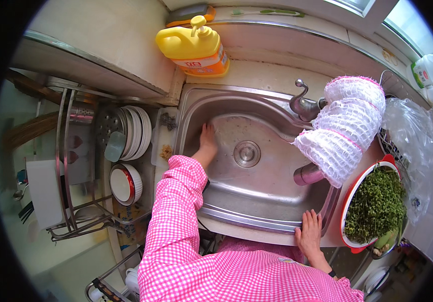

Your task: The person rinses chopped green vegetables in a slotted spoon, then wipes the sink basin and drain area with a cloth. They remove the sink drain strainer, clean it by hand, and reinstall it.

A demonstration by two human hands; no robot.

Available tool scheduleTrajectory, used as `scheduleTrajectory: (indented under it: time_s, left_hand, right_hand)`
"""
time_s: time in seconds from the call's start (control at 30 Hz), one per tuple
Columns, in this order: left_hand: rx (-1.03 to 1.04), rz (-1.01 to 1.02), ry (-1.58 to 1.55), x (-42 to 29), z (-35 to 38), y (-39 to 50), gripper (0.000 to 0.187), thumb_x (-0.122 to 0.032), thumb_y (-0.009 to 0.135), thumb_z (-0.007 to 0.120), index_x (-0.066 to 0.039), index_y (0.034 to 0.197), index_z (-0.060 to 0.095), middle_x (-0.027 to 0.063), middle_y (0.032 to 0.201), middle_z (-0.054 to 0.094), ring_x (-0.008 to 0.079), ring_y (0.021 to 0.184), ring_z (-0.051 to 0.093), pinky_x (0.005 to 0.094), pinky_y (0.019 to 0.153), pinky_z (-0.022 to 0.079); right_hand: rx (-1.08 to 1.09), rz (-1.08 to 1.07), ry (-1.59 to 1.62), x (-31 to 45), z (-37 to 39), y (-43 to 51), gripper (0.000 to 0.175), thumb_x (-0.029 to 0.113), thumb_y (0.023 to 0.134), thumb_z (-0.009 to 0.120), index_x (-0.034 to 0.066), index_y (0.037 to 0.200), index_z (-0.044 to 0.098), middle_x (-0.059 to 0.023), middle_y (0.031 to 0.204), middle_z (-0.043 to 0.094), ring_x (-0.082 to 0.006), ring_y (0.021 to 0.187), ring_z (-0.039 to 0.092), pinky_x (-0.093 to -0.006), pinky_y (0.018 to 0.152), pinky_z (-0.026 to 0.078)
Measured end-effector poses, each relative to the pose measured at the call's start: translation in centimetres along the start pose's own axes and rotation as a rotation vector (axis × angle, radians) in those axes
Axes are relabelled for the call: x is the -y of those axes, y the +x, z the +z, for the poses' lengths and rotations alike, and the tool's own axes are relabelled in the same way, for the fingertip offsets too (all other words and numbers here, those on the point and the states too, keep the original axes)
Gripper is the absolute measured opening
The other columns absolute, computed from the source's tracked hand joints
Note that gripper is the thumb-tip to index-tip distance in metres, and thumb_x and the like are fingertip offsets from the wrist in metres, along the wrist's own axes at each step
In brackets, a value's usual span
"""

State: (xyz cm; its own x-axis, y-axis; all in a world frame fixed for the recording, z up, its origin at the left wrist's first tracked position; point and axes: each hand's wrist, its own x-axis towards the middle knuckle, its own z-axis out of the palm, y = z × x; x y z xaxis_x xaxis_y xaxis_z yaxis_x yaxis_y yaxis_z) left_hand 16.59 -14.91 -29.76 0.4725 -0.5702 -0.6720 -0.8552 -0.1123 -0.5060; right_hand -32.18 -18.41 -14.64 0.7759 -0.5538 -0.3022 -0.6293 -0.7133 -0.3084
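Before me is a stainless steel sink (277,188) with no water standing in it and a round drain strainer (247,154) in its floor. Inside the basin, my left hand (208,139) rests against the left part of the floor with its fingers pointing away from me. It holds nothing that I can see. My right hand (309,234) lies on the front right rim, fingers spread a little, with nothing in it. A metal faucet (305,104) stands at the back right. White mesh cloth with pink edging (346,124) drapes over its spout (307,174).
Right of the sink, a red-rimmed white dish (346,211) holds leafy greens (376,204), beside a clear plastic bag (409,124). A yellow detergent pump bottle (195,49) stands at the back left. The left rack holds plates (137,132) and bowls (124,185).
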Motion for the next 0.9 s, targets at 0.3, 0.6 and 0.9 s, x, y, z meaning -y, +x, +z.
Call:
scheduleTrajectory:
  time_s: [0.3,0.6,0.9]
  left_hand:
    - [-0.170,0.036,0.326,3.8,-2.8,-2.9,0.079,-0.050,0.089,0.046,-0.006,0.151,0.021,0.0142,0.159,0.013,0.0277,0.148,0.002,0.0536,0.116,-0.003]
    - [-0.238,0.030,0.350,4.5,-2.2,-2.0,0.067,-0.040,0.093,0.037,-0.006,0.150,0.024,0.0079,0.160,0.012,0.0295,0.147,0.003,0.0537,0.116,-0.005]
    - [0.605,0.215,-0.094,-2.2,5.8,-9.5,0.107,-0.078,0.081,0.037,-0.002,0.151,0.009,0.0149,0.159,0.005,0.0329,0.147,-0.004,0.0517,0.116,-0.005]
  right_hand:
    - [-0.020,-0.003,-0.003,-0.1,0.2,0.2,0.059,0.023,0.079,0.063,-0.0105,0.125,0.048,-0.0230,0.131,0.049,-0.0373,0.133,0.036,-0.0522,0.115,0.017]
    - [-0.011,0.015,0.002,0.0,0.2,0.4,0.058,0.023,0.079,0.062,-0.0108,0.124,0.049,-0.0233,0.131,0.049,-0.0372,0.133,0.036,-0.0518,0.115,0.018]
    - [-0.027,0.001,0.017,-0.3,0.2,0.2,0.058,0.023,0.080,0.063,-0.0104,0.125,0.049,-0.0232,0.132,0.049,-0.0366,0.132,0.037,-0.0514,0.115,0.018]
